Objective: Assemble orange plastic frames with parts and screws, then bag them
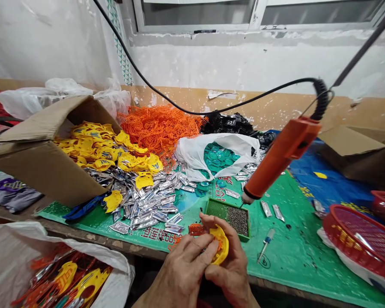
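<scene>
Both my hands meet at the bottom centre over the table's front edge. My left hand [182, 265] and my right hand [231, 265] are closed together on a yellow plastic piece [220, 244] with an orange part [197, 230] tucked against it. Just beyond my fingers lies a green tray of small screws [228, 214]. An orange electric screwdriver [280, 158] hangs on a black coiled cable, its tip just above the tray. Neither hand touches it.
A tipped cardboard box [41, 167] spills yellow pieces [105, 152] onto silver parts [147, 201]. Behind lie an orange heap [160, 126], black parts [227, 124] and a white bag of teal pieces [221, 156]. Red baskets [362, 239] stand right; a small screwdriver [266, 244] lies on the green mat.
</scene>
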